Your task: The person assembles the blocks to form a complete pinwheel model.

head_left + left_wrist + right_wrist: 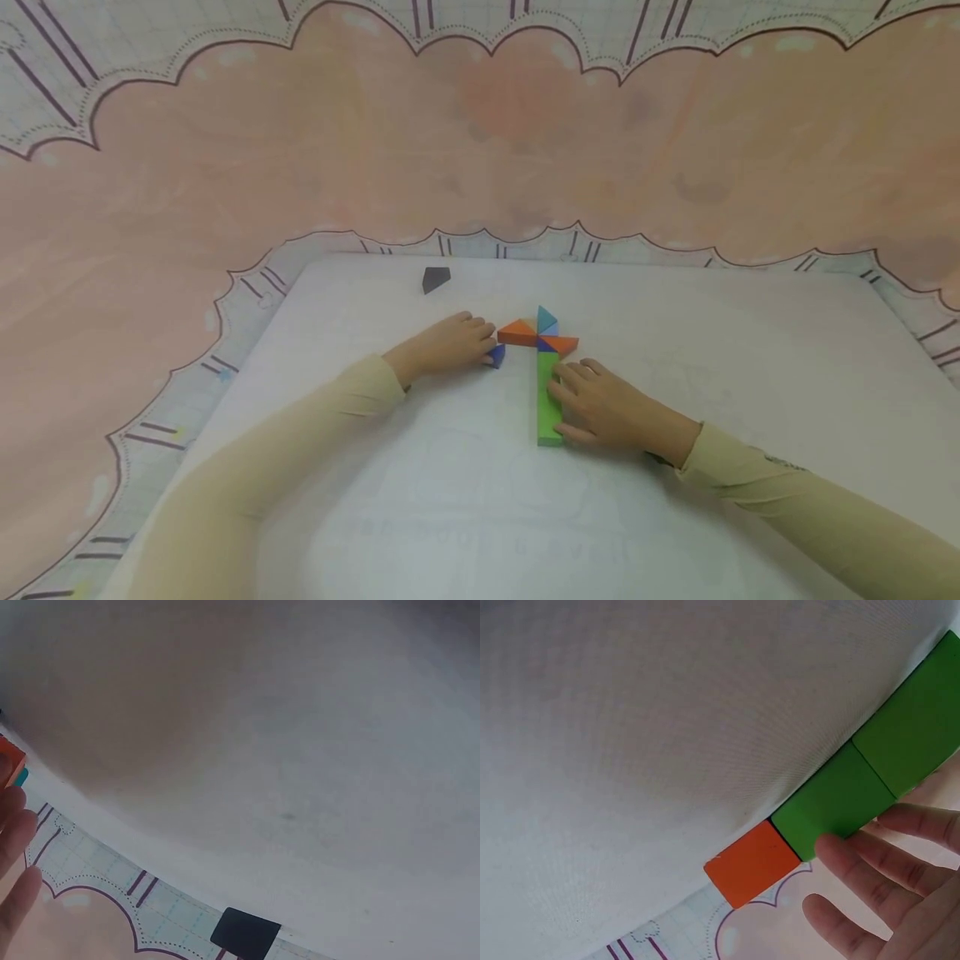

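Note:
My left hand [453, 343] is at a small dark blue block [497, 356], its thumb and fingers against it and partly covering it. To the right lies a pinwheel shape of an orange triangular block [517, 334], another orange piece [562, 344], a light blue triangle [546, 319] and smaller blue pieces. A green strip [549, 400] runs down from its centre; the right wrist view shows two green blocks [832, 802] end to end, with an orange block [754, 862] beyond. My right hand [603, 404] touches the strip's right side with fairly straight fingers.
A black block [437, 279] lies alone towards the back left of the white table [420, 500]. Something dark [658, 458] shows partly under the right wrist. Behind the table hangs a pink, scallop-patterned cloth [480, 142].

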The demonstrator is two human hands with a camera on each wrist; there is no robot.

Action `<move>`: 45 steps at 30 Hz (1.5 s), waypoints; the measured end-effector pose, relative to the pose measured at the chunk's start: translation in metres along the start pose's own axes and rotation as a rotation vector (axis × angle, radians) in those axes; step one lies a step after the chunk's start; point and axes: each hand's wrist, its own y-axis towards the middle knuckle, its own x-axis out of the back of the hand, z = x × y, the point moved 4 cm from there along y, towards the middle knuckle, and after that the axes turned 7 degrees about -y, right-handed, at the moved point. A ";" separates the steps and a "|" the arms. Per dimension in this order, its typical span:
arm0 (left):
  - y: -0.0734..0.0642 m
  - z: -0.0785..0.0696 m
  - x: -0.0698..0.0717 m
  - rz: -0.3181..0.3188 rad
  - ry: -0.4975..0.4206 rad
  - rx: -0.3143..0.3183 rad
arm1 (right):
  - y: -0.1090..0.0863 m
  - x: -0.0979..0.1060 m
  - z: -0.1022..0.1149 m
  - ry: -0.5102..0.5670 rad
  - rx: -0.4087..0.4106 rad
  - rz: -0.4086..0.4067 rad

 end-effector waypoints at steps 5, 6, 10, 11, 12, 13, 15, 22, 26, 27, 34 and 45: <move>-0.007 0.004 0.004 0.021 -0.057 0.033 | 0.002 -0.001 0.000 0.005 0.003 -0.002; -0.009 0.006 0.005 0.020 -0.067 0.036 | 0.003 -0.001 0.000 0.006 0.003 0.000; -0.014 0.011 0.005 -0.016 -0.066 0.006 | 0.004 0.000 0.000 0.011 0.004 0.004; -0.015 0.012 0.004 -0.033 -0.056 -0.011 | 0.004 0.001 0.000 0.010 0.005 0.005; -0.015 0.013 0.004 -0.051 -0.047 -0.029 | 0.005 0.001 0.000 0.008 0.006 0.006; -0.015 0.013 0.004 -0.068 -0.038 -0.048 | 0.005 0.001 0.000 0.007 0.006 0.007; -0.015 0.014 0.003 -0.097 -0.031 -0.078 | 0.005 0.002 0.000 0.001 0.007 0.013; -0.011 0.013 0.001 -0.154 -0.014 -0.137 | 0.004 0.001 0.000 -0.003 0.008 0.024; -0.010 0.011 0.002 -0.116 -0.027 -0.131 | 0.003 0.000 0.000 0.003 0.009 0.024; -0.009 0.011 0.003 -0.105 -0.029 -0.127 | 0.003 0.000 0.000 0.005 0.009 0.026; -0.008 0.009 0.006 -0.086 0.000 -0.123 | 0.002 -0.001 0.000 0.003 0.001 0.048; 0.006 0.000 0.004 -0.036 -0.054 -0.087 | 0.001 -0.001 -0.001 0.008 -0.003 0.059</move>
